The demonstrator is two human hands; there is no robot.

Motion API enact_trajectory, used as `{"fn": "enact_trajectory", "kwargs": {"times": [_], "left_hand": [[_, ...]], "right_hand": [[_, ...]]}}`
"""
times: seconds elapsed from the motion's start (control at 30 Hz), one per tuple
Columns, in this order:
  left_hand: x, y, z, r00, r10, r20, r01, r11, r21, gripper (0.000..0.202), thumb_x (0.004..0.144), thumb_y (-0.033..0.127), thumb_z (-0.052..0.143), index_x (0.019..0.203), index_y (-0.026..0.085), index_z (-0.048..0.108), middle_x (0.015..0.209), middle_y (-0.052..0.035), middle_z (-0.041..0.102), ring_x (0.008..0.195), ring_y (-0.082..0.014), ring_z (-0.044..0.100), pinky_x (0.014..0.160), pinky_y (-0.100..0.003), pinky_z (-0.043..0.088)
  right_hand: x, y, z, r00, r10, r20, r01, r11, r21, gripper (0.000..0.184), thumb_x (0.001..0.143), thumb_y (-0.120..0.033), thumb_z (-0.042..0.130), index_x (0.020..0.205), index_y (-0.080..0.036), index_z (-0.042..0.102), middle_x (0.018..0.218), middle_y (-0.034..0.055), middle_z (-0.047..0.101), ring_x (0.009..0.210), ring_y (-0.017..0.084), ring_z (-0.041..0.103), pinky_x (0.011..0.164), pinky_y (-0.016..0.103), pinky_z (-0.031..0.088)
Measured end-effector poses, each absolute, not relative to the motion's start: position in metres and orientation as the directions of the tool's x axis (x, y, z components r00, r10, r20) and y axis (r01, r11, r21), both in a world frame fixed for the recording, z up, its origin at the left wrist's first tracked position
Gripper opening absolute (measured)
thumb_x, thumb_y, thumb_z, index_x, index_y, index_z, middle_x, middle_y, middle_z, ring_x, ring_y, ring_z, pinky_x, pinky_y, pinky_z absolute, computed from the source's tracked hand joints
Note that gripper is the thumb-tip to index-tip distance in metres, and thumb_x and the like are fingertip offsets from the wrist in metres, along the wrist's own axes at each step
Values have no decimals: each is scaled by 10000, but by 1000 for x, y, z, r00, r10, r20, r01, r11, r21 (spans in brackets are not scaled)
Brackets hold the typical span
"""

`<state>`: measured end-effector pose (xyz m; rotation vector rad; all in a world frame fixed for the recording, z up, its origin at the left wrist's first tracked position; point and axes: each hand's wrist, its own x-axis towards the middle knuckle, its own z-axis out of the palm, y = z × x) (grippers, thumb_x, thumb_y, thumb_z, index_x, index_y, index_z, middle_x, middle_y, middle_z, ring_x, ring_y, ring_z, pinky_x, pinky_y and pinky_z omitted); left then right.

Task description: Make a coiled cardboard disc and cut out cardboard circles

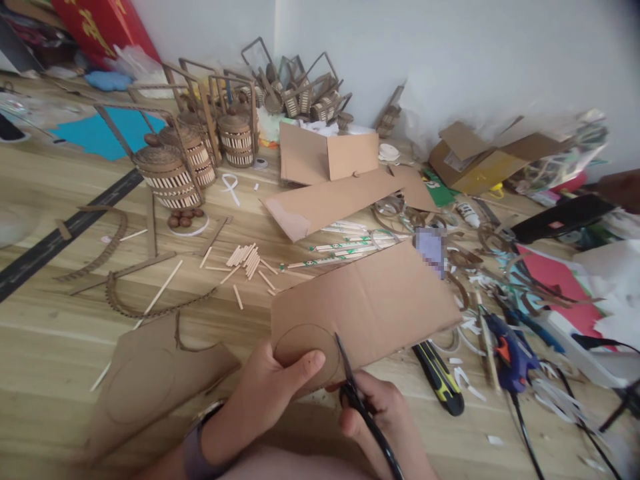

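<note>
My left hand grips the near corner of a brown cardboard sheet, thumb lying on top beside a pencilled circle. My right hand is closed on black scissors. Their blades bite into the sheet's near edge at the circle's right side. The sheet is lifted slightly off the wooden floor and reaches away to the right.
A cut cardboard scrap lies at left. Wooden sticks, curved cardboard strips, small lantern-like models, folded cardboard pieces, a yellow-black utility knife and a blue glue gun are spread around.
</note>
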<state>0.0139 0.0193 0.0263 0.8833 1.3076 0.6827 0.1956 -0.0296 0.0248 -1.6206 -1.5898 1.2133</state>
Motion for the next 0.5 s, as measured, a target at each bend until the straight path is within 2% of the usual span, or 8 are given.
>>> {"fn": "enact_trajectory", "kwargs": {"times": [0.13, 0.3, 0.5], "left_hand": [[13, 18, 26, 269, 854, -445, -34, 470, 882, 363, 732, 487, 727, 883, 158, 749, 873, -89, 797, 860, -293, 718, 766, -349, 560], [13, 18, 25, 271, 863, -426, -32, 451, 892, 321, 753, 454, 727, 882, 161, 762, 882, -79, 798, 859, -276, 714, 762, -328, 560], [14, 19, 27, 287, 865, -413, -68, 448, 891, 298, 762, 448, 723, 845, 163, 754, 822, -64, 781, 805, -257, 704, 728, -313, 552]], "right_hand": [[196, -27, 30, -178, 960, -217, 417, -126, -900, 780, 719, -908, 471, 747, -163, 699, 548, -43, 387, 512, 125, 310, 472, 247, 277], [195, -24, 34, -238, 951, -196, 363, -100, -926, 722, 779, -868, 464, 647, -173, 607, 563, -50, 357, 518, 110, 298, 465, 241, 248], [197, -28, 31, -190, 942, -277, 368, -194, -909, 754, 737, -891, 488, 758, -162, 678, 562, -51, 373, 468, 105, 330, 421, 231, 258]]}}
